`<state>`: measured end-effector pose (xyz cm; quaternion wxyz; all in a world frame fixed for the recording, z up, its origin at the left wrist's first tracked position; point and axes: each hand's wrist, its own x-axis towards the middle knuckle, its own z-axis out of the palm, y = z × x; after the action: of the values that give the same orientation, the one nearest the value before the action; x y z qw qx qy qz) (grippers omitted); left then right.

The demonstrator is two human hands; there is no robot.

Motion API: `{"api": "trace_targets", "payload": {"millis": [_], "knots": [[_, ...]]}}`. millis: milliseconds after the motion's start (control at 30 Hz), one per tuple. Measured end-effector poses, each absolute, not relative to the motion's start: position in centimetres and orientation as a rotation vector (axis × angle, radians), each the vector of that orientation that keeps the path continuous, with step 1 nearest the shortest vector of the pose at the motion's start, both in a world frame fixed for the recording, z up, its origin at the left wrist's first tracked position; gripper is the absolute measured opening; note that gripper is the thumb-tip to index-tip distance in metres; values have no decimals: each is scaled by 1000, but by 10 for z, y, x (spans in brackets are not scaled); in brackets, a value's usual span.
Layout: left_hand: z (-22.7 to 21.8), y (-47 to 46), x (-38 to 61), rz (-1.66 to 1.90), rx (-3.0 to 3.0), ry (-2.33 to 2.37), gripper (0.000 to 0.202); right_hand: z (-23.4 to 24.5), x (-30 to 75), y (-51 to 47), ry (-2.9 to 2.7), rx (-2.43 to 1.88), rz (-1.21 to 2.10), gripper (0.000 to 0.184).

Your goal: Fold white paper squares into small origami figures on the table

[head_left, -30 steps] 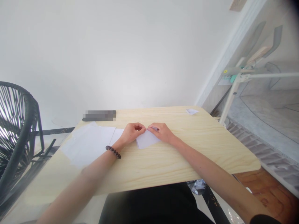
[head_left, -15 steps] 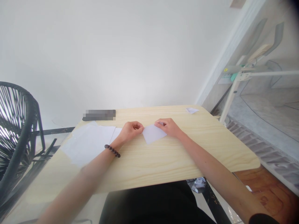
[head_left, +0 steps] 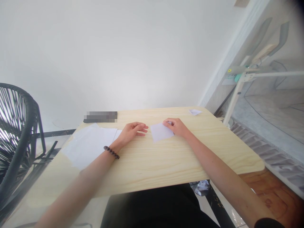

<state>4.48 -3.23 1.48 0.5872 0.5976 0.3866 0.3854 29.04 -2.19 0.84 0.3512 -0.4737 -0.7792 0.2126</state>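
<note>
A small folded white paper (head_left: 161, 132) lies on the pale wooden table (head_left: 166, 164) near the middle. My right hand (head_left: 176, 127) pinches its far right corner with curled fingers. My left hand (head_left: 132, 130), with a dark bead bracelet on the wrist, rests flat on the table just left of the paper. Its fingers are stretched out and apart from the paper.
Several white sheets (head_left: 89, 144) lie at the table's left. A dark flat object (head_left: 100, 117) sits at the back edge, and a small folded paper piece (head_left: 195, 111) at the back right corner. A black wire chair (head_left: 16, 133) stands left, a white stand (head_left: 239, 85) right.
My right hand has slid the folded paper to the right. My left hand has let go of it, opened its fingers and settled flat on the table.
</note>
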Motion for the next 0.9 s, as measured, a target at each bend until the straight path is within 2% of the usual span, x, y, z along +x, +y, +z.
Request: {"api": "trace_targets", "payload": {"millis": [200,333,600,767,900], "knots": [[22,-31,42,778,986,654,72,6,268,-30,-2086,-1163,631,29],[23,-32,40,716,899,533,84,5,263,-32,-2074,-1169,580,28],[26,-35,40,710,822,444,87,6,257,-35,-2043,-1195,509,28],[32,-38,40,757,825,423,74,9,261,-35,-2007,-1203,496,26],[32,-38,41,757,840,434,72,9,264,-33,-2000,-1221,489,25]]}}
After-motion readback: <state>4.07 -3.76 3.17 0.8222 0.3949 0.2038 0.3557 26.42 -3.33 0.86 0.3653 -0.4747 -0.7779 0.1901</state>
